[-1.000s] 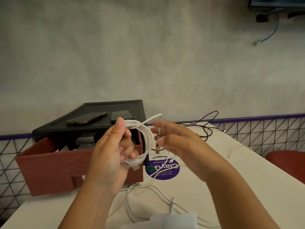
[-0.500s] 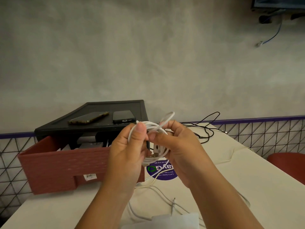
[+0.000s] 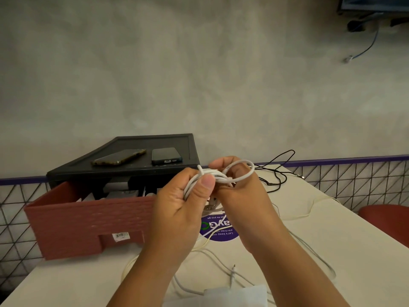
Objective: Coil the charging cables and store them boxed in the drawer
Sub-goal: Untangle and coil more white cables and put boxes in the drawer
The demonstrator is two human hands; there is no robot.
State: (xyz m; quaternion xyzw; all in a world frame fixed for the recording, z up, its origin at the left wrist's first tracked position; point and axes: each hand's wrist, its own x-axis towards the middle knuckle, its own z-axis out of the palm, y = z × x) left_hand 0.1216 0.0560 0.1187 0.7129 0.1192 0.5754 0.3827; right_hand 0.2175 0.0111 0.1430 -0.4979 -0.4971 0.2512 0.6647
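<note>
A coiled white charging cable [image 3: 240, 177] is held in the air above the table, between both hands. My left hand [image 3: 183, 209] grips the bundle, thumb pressed on top of it. My right hand [image 3: 241, 191] pinches the cable's loose end, which makes a loop around the coil near its fingers. The open red-brown drawer [image 3: 88, 220] stands to the left, pulled out of a black unit [image 3: 124, 171]. More loose white cables [image 3: 212, 258] lie on the table below my hands. A white box [image 3: 232, 295] sits at the bottom edge.
Two phones [image 3: 141, 157] lie on top of the black unit. A black cable [image 3: 276, 171] sprawls at the table's far end by the wall. A purple round sticker [image 3: 219, 231] marks the table. A red chair [image 3: 385, 220] stands at the right.
My hands have come together and shifted right. My right hand has brought the loose end over the coil, forming a loop. The camera view has tilted slightly.
</note>
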